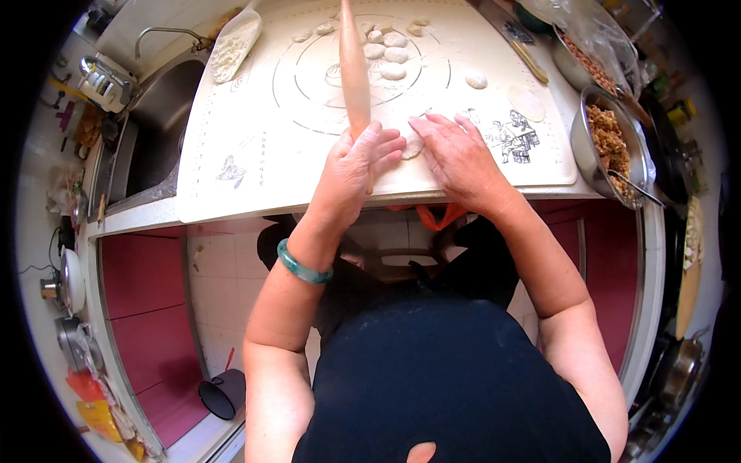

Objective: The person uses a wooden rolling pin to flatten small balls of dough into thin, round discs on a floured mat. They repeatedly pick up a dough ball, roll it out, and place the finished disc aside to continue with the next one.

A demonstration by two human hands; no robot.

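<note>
A pale wooden rolling pin [356, 77] runs away from me across the white mat [285, 166], its thick middle tapering toward both ends. My left hand [363, 158] is closed around its near end, and a green bangle [302, 264] circles that wrist. Between my two hands lies a small flattened dough piece [412, 146], partly covered by fingers. My right hand [461, 160] rests on the mat at the dough's right edge, fingers stretched out and somewhat spread. Farther off sit several floured dough pieces [395, 55], and one dough piece [476, 79] lies apart to the right.
A flour scoop [238, 45] with flour lies at the mat's far left, beside the sink [158, 116]. At right stand a metal bowl of filling [590, 158] with a spoon and a second bowl [571, 65] behind it. A thin dough wrapper [526, 103] lies near the right edge.
</note>
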